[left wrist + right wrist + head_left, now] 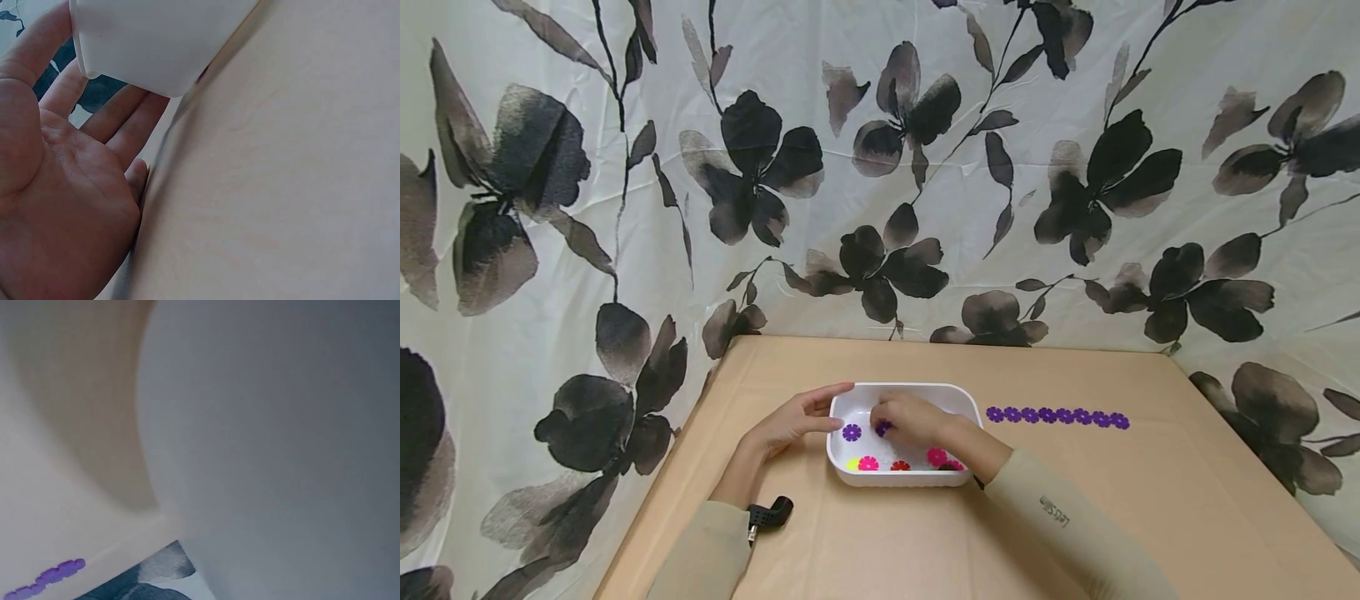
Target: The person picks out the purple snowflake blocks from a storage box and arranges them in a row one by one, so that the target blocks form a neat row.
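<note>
A white plastic tray [904,479] holds several small flower-shaped pieces. My left hand [786,423] is at its left end, fairly straight fingers against the outside of the wall; in the left wrist view, the palm [69,187] faces up beside the tray's wall [144,44]. Inside the tray, my right hand [910,418] has its fingers curled down at a purple flower piece [882,428], pinching it; the fingertips are partly hidden. Another purple flower piece [852,432] lies left of it. In the right wrist view the tray's wall [269,437] hides the right hand.
A row of several purple flower pieces [1057,417] lies on the table right of the tray. Pink pieces [868,463], a red piece [900,466] and a yellow one [853,464] sit along the tray's near side. Behind the table [880,542] hangs a flower-patterned cloth [1000,208].
</note>
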The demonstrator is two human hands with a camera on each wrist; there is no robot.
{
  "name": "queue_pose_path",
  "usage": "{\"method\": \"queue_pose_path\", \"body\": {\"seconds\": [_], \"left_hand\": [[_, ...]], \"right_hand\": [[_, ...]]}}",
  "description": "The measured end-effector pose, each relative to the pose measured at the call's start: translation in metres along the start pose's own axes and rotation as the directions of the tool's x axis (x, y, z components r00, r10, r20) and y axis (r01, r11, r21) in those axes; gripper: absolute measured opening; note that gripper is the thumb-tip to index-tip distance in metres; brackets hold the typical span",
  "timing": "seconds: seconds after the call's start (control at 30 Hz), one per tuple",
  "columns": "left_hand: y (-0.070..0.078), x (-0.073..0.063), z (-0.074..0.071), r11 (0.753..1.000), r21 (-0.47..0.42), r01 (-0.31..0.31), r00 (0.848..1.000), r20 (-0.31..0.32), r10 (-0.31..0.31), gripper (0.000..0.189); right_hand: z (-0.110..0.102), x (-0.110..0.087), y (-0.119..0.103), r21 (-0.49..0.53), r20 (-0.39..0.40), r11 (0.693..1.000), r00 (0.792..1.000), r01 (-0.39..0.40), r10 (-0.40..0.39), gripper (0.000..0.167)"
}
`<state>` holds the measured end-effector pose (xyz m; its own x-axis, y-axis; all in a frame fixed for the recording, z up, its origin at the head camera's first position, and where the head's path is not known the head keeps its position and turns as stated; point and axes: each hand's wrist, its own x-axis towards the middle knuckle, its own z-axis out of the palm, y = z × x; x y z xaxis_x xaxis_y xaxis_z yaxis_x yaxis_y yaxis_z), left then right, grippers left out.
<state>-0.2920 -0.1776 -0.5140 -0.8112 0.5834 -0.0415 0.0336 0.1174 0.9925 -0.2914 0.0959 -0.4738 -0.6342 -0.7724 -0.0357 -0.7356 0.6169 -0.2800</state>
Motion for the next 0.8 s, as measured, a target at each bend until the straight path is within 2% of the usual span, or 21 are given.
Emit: {"method": "queue_pose_path", "body": {"seconds": [0.33,0.47,0.57,0.67,0.8], "left_hand": [[0.001,0.0,0.0,1.0,-0.004,0.007,1.0,-0.003,-0.007,0.07],[0.001,0.0,0.0,1.0,-0.007,0.006,1.0,-0.005,-0.006,0.07],[0.001,0.001,0.0,1.0,-0.007,0.008,1.0,-0.006,-0.008,0.07],[0.001,0.001,0.0,1.0,-0.006,0.009,1.0,-0.004,-0.009,0.071],[0.001,0.002,0.001,1.0,-0.006,0.004,1.0,-0.001,-0.004,0.071]], "right_hand": [[-0.003,-0.002,0.0,0.087,0.031,0.995,0.998,-0.057,0.055,0.017],[-0.01,-0.004,-0.001,0.083,0.033,0.994,0.997,-0.072,0.069,0.018],[-0.017,-0.007,-0.002,0.093,-0.005,0.992,0.996,-0.088,0.089,0.02],[-0.025,-0.014,-0.001,0.151,-0.074,0.981,0.989,-0.119,0.131,0.022],[-0.036,-0.03,-0.001,0.29,-0.168,0.942,0.961,-0.167,0.221,0.023]]}}
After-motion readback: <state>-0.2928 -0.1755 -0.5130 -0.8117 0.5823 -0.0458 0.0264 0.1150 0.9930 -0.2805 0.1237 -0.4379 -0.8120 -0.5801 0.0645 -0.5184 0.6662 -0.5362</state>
